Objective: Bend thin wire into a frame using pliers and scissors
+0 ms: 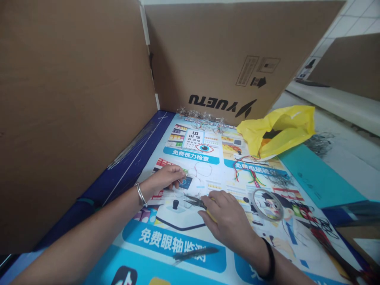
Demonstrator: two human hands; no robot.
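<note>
My left hand (170, 177), with a silver bangle at the wrist, is closed in a pinch on a thin wire (181, 183); a fine pale loop trails to its right. My right hand (227, 217), a black band on its wrist, is wrapped round yellow-handled pliers (194, 201). The pliers' dark jaws point left, just below and right of my left fingertips. Whether they touch the wire is too small to tell. Below the hands lies a bundle of thin dark wires (197, 253) on the printed poster sheet (204, 182).
Tall cardboard panels (208, 51) wall the left and back. A yellow plastic bag (282, 130), coloured threads (252, 174), a roll of clear tape (268, 204) and dark cords (323, 225) lie to the right. Tangled wire bits (202, 116) line the back edge.
</note>
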